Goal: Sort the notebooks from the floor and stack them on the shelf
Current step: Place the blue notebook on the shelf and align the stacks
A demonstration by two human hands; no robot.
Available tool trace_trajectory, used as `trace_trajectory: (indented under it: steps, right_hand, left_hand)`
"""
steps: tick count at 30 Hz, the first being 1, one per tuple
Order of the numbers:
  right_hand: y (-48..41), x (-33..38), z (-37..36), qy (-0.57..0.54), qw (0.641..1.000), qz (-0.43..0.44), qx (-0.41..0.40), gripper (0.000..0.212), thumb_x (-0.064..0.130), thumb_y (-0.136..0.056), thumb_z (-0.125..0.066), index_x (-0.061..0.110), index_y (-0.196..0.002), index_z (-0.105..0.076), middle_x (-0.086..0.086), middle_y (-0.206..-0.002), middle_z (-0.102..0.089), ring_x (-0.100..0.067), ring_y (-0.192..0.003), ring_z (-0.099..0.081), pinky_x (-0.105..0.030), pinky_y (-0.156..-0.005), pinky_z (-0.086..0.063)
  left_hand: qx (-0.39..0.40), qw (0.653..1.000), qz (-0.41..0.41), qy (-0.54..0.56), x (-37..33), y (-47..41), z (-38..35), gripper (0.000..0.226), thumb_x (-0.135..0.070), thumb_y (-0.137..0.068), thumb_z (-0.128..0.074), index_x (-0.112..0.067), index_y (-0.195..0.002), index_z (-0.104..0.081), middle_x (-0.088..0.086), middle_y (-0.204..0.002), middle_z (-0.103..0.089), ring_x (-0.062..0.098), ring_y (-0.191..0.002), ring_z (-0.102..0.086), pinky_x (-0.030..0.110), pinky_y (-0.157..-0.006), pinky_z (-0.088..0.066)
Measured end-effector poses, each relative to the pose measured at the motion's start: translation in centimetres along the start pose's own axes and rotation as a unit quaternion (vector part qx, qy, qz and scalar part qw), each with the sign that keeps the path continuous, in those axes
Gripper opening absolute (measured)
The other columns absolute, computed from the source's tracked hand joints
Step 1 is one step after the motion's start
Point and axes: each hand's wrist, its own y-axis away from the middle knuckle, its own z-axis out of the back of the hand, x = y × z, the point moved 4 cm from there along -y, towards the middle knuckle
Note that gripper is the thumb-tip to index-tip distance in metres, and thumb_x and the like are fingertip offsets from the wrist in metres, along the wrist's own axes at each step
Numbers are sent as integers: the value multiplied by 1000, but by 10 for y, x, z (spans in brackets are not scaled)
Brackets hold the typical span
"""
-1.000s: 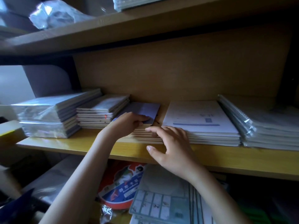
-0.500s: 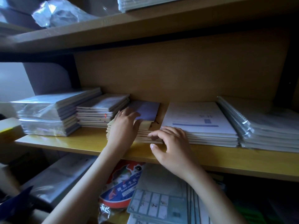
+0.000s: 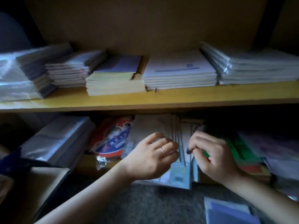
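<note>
Blur hides whether my right hand [image 3: 213, 156], grip curled, holds anything; my left hand [image 3: 155, 157] hangs slack over glossy plastic-wrapped packs [image 3: 178, 177].

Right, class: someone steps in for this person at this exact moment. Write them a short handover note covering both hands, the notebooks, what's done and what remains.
Left hand: open, fingers relaxed, holding nothing, above the loose papers under the yellow shelf.
Right hand: fingers curled beside those papers; too blurred to tell whether it grips anything.
Notebooks: stacks sit side by side on the shelf, with the purple-covered stack mid-row.
Done: those stacks are shelved.
Left: a blue notebook lies on the floor at lower right, probably next to go up.
</note>
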Motion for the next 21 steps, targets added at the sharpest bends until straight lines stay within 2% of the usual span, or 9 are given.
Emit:
trace_trajectory:
  steps: [2,4,7,9,12,14,18,21]
  right_hand:
    - [51,-19,-1,11,997,-71,33,21,9,-78,-44,25,-66,-52,13,-66,-49,-8,-57,-51,-30,-50,-42]
    - [82,-30,-1,4,989,-137,58,19,14,-76,-43,28,-66,-53,15,-66,-51,-1,-57,-52,-26,-50,-42]
    - [86,-27,-6,20,980,-160,115,20,16,-75,-42,26,-63,-56,16,-65,-53,4,-58,-50,-17,-51,-38]
    - [76,-22,-14,20,978,-154,137,23,16,-75,-41,25,-64,-59,18,-66,-53,5,-60,-51,-13,-52,-37]
    - [62,-10,-31,13,979,-127,162,26,18,-76,-39,23,-66,-62,21,-67,-51,10,-61,-50,-5,-55,-31]
    - [53,4,-42,26,980,-87,177,25,18,-76,-39,22,-67,-62,16,-70,-56,4,-62,-53,-13,-53,-36]
    - [33,27,-49,61,983,-7,175,23,14,-74,-41,19,-65,-62,8,-69,-59,-12,-55,-54,-23,-45,-37]
    - [20,33,-44,64,987,8,150,24,13,-74,-40,18,-65,-62,6,-68,-59,-11,-55,-51,-23,-44,-35]
  left_hand:
    - [23,999,9,-37,1,-6,-5,19,-16,-81,-56,-11,-98,-64,9,-103,-65,25,-90,-59,38,-85,-44]
    - [-13,986,149,-72,28,-14,4,31,-22,-81,-54,-13,-111,-55,14,-113,-62,27,-100,-51,41,-89,-39]
    - [-99,916,382,-77,76,-17,32,49,-30,-85,-51,-11,-130,-47,19,-134,-44,32,-116,-41,41,-97,-30]
    - [-112,879,450,-112,97,-16,45,55,-33,-88,-47,-8,-136,-42,19,-141,-37,34,-125,-37,40,-103,-23]
    - [-35,845,512,-154,125,-6,49,59,-42,-89,-28,-6,-130,-50,14,-139,-45,31,-129,-38,40,-109,-18]
    - [4,841,522,-142,133,3,44,67,-44,-85,-18,-7,-124,-57,12,-136,-51,27,-130,-39,40,-111,-18]
    - [32,862,479,-163,132,11,40,60,-38,-84,-27,-7,-126,-55,11,-137,-50,28,-129,-39,42,-111,-15]
    - [47,856,495,-144,143,7,45,60,-40,-82,-26,-10,-127,-54,11,-136,-50,25,-131,-35,44,-112,-10]
